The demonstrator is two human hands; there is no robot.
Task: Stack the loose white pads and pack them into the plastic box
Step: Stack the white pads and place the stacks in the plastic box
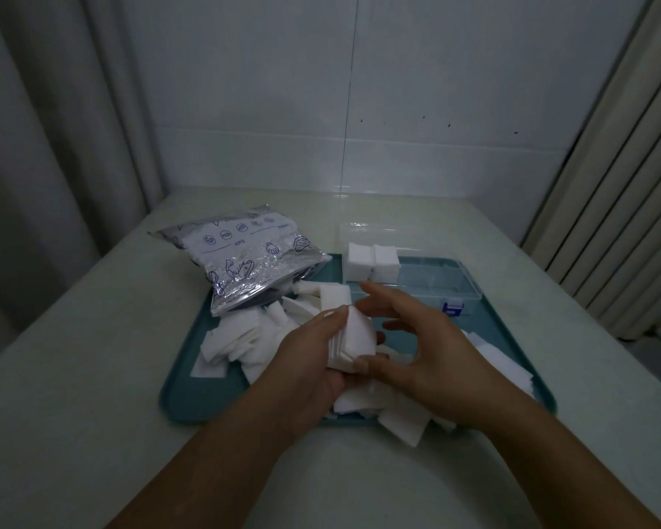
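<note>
Over the middle of a teal tray (pixel 184 391), seen from the head camera, both hands meet around a small stack of white pads (pixel 353 337). The left hand (pixel 306 360) grips the stack from its left side, thumb curled over the upper edge and fingers wrapped beneath, so the pads stand on edge and tilt slightly. The right hand (pixel 428 349) touches the stack from the right: its thumb presses the lower corner, while the fingers are spread and only lightly bent, the index reaching past the top of the stack.

Loose white pads (pixel 237 337) lie scattered across the tray, heaped to the left of the hands, under them and out to the right, some overlapping the tray's near rim. A clear plastic box (pixel 428 276) sits open at the tray's far right corner, its lid raised behind it and a blue latch (pixel 452 308) on its near wall. Two neat piles of packed pads (pixel 373 259) stand side by side in the box's left end; the rest of the box looks bare. A crinkled zip bag (pixel 245 257) printed with blue drawings rests at the tray's far left corner, its mouth facing the loose heap. The tray sits on a pale desk (pixel 92 376) against a white wall, with curtains at either side.
</note>
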